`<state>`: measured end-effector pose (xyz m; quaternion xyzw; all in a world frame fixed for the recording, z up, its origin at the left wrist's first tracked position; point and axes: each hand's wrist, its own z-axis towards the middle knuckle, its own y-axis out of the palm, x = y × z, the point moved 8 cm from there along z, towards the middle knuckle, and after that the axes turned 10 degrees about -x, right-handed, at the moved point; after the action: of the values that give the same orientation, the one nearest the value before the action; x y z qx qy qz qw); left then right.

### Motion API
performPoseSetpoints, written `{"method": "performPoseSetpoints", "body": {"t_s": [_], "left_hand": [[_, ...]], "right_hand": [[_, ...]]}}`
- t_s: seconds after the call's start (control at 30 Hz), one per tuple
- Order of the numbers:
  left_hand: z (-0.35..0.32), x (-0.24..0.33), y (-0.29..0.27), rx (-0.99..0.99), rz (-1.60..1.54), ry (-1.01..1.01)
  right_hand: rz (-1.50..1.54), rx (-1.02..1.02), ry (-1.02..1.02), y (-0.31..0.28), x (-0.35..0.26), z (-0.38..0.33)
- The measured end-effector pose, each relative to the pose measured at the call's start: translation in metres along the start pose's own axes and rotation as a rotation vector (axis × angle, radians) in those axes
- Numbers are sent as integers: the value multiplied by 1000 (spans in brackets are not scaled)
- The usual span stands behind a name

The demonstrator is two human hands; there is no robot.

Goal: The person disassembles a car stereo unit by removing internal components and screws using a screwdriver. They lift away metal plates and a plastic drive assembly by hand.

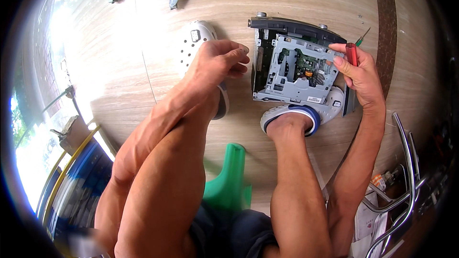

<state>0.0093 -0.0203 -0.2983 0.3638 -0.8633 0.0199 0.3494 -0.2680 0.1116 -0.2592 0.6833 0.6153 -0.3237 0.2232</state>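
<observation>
While bright glare washes the floor at far left, we see the left hand (217,62) hovering above a white clog (198,43), fingers curled loosely, thumb and forefinger pinching something too small to make out. Just beside it, the opened car stereo unit (296,64) sits on the wooden floor (267,0), its near edge resting on the other clog (330,105). At its right edge, the right hand (361,74) grips a red-handled screwdriver (353,51).
</observation>
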Motion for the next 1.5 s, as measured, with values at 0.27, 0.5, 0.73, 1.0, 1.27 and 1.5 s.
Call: {"method": "performPoseSetpoints", "body": {"t_s": [0.27, 0.5, 0.73, 1.0, 1.27, 1.5], "left_hand": [[-1, -2, 2, -26, 208, -16], [4, -9, 16, -188, 446, 34], [-1, -3, 21, -206, 575, 53], [-6, 8, 27, -190, 712, 72], [-6, 3, 40, -294, 922, 2], [-2, 5, 42, -248, 980, 122]], "right_hand": [[9, -62, -17, 15, 2, 14], [-59, -10, 17, 10, 2, 12], [-86, -39, -15, 16, -9, 10], [-237, 28, -3, 14, -19, 10], [-255, -6, -31, 12, -18, 15], [-358, 68, -13, 14, -23, 9]]}}
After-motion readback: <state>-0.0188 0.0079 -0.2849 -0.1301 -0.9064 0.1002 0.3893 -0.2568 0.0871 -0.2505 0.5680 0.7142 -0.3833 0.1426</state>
